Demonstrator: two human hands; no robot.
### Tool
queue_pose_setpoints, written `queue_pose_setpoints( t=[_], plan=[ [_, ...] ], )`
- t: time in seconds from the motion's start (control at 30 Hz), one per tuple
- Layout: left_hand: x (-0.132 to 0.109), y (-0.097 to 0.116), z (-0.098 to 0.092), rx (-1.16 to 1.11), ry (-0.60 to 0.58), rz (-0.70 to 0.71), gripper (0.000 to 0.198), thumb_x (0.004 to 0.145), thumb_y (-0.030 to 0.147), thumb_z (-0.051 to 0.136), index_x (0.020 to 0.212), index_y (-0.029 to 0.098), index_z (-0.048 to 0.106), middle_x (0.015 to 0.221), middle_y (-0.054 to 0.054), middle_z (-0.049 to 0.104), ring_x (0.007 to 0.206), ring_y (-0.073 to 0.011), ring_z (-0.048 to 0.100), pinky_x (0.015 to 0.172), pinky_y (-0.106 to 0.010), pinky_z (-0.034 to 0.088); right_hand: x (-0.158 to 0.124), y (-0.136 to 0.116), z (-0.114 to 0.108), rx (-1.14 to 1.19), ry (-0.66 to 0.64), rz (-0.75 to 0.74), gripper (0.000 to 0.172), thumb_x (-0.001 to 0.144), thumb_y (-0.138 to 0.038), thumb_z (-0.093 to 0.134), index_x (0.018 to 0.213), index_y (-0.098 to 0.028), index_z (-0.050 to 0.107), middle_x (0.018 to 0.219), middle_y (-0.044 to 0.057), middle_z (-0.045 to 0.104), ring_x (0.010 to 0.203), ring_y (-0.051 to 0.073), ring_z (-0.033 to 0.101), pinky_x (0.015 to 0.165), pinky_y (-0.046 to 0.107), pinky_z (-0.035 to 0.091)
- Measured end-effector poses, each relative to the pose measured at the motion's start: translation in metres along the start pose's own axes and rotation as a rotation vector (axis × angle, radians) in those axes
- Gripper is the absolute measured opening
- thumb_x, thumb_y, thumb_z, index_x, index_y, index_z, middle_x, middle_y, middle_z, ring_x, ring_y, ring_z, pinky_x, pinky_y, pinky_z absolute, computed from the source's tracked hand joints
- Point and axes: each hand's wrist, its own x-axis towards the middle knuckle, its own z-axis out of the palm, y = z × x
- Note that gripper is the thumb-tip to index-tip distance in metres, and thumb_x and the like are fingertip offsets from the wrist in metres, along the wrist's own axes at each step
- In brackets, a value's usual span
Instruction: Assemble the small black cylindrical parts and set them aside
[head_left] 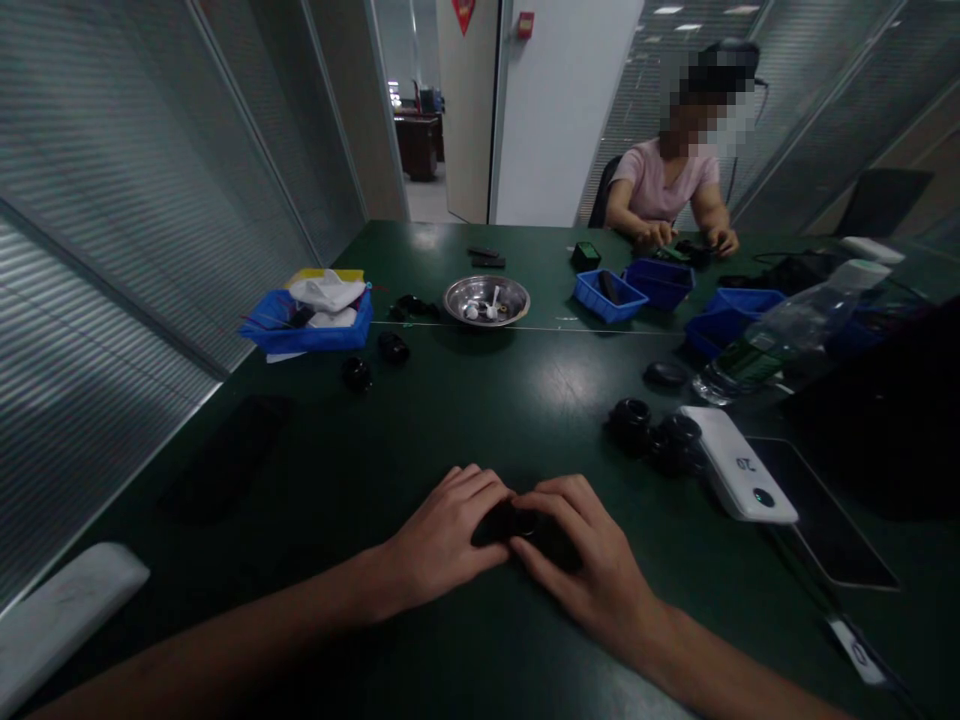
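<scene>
My left hand and my right hand meet on the dark green table, near its front edge. Both curl their fingers round a small black part held between them; most of it is hidden by the fingers. Two black round parts lie to the right of my right hand, beside a white power bank.
A steel bowl stands mid-table, a blue tray with white cloth at the left, and blue bins at the right with a clear plastic bottle. Another person in a pink shirt works at the far end. A phone lies at the right.
</scene>
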Motion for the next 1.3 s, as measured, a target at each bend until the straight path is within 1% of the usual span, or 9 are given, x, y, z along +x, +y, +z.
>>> queue_pose_setpoints(
  t=[0.13, 0.2, 0.33, 0.5, 0.7, 0.83, 1.0, 1.13, 1.3],
  plan=[
    [0.0008, 0.0000, 0.0001, -0.006, 0.002, -0.002, 0.026, 0.089, 0.020, 0.077, 0.109, 0.021, 0.062, 0.114, -0.003, 0.066, 0.109, -0.0251, 0.059, 0.103, -0.044, 0.039, 0.0011, -0.0029, -0.0021, 0.079, -0.079, -0.065, 0.040, 0.096, -0.014, 0.058, 0.134, -0.026, 0.057, 0.125, 0.011, 0.063, 0.114, 0.028, 0.059, 0.092, 0.049, 0.057],
    [0.0008, -0.0002, 0.0004, -0.004, 0.005, -0.004, 0.024, 0.090, 0.021, 0.077, 0.109, 0.020, 0.062, 0.113, -0.003, 0.066, 0.108, -0.0250, 0.059, 0.103, -0.044, 0.039, 0.0009, -0.0040, -0.0022, 0.081, -0.068, -0.067, 0.044, 0.095, -0.014, 0.060, 0.138, -0.025, 0.055, 0.128, 0.012, 0.062, 0.117, 0.029, 0.058, 0.094, 0.049, 0.057],
    [0.0004, 0.0002, -0.0001, 0.000, 0.009, -0.002, 0.026, 0.089, 0.021, 0.078, 0.109, 0.020, 0.062, 0.113, -0.004, 0.066, 0.107, -0.0251, 0.060, 0.102, -0.044, 0.040, 0.0001, -0.0034, -0.0004, 0.027, 0.003, -0.018, 0.036, 0.096, -0.018, 0.064, 0.131, -0.025, 0.058, 0.118, 0.011, 0.063, 0.106, 0.027, 0.062, 0.085, 0.044, 0.059],
    [0.0005, 0.0004, -0.0006, -0.002, 0.013, -0.003, 0.023, 0.090, 0.022, 0.077, 0.107, 0.020, 0.061, 0.112, -0.004, 0.066, 0.106, -0.0251, 0.060, 0.101, -0.043, 0.041, -0.0001, -0.0032, -0.0013, 0.094, -0.047, -0.075, 0.042, 0.095, -0.014, 0.058, 0.136, -0.023, 0.055, 0.123, 0.011, 0.065, 0.114, 0.028, 0.061, 0.095, 0.047, 0.057],
    [-0.0003, -0.0006, 0.0011, 0.006, 0.015, -0.015, 0.025, 0.089, 0.024, 0.078, 0.107, 0.020, 0.061, 0.112, -0.003, 0.066, 0.108, -0.0252, 0.059, 0.104, -0.044, 0.039, 0.0012, -0.0033, -0.0022, 0.045, -0.013, 0.027, 0.032, 0.097, -0.022, 0.064, 0.128, -0.025, 0.060, 0.115, 0.010, 0.066, 0.104, 0.026, 0.064, 0.085, 0.043, 0.059],
    [-0.0004, -0.0004, 0.0012, 0.012, 0.012, -0.012, 0.022, 0.090, 0.024, 0.076, 0.107, 0.020, 0.061, 0.112, -0.004, 0.066, 0.107, -0.0254, 0.060, 0.102, -0.044, 0.040, 0.0010, -0.0029, -0.0019, 0.108, -0.047, -0.049, 0.043, 0.096, -0.016, 0.058, 0.138, -0.025, 0.055, 0.121, 0.012, 0.065, 0.113, 0.029, 0.062, 0.093, 0.048, 0.058],
    [0.0000, -0.0009, 0.0015, 0.024, 0.023, -0.001, 0.021, 0.089, 0.023, 0.076, 0.103, 0.020, 0.060, 0.111, -0.005, 0.066, 0.104, -0.0253, 0.060, 0.099, -0.043, 0.043, 0.0009, -0.0022, -0.0013, 0.069, -0.019, 0.021, 0.040, 0.097, -0.021, 0.064, 0.136, -0.026, 0.057, 0.121, 0.012, 0.064, 0.108, 0.028, 0.063, 0.088, 0.045, 0.060],
    [-0.0009, -0.0023, 0.0022, 0.015, 0.030, 0.001, 0.023, 0.089, 0.022, 0.076, 0.106, 0.020, 0.061, 0.113, -0.005, 0.067, 0.108, -0.0261, 0.061, 0.102, -0.044, 0.042, 0.0015, -0.0027, -0.0023, 0.141, -0.043, -0.056, 0.048, 0.096, -0.016, 0.058, 0.143, -0.025, 0.050, 0.123, 0.012, 0.064, 0.113, 0.028, 0.061, 0.094, 0.048, 0.057],
    [-0.0010, -0.0040, 0.0027, 0.000, 0.032, 0.012, 0.029, 0.090, 0.025, 0.077, 0.114, 0.022, 0.062, 0.118, -0.004, 0.067, 0.114, -0.0264, 0.060, 0.108, -0.047, 0.039, 0.0005, -0.0001, -0.0016, 0.065, 0.022, 0.026, 0.049, 0.095, -0.022, 0.068, 0.140, -0.025, 0.050, 0.121, 0.011, 0.064, 0.107, 0.026, 0.062, 0.088, 0.044, 0.057]
  ],
)
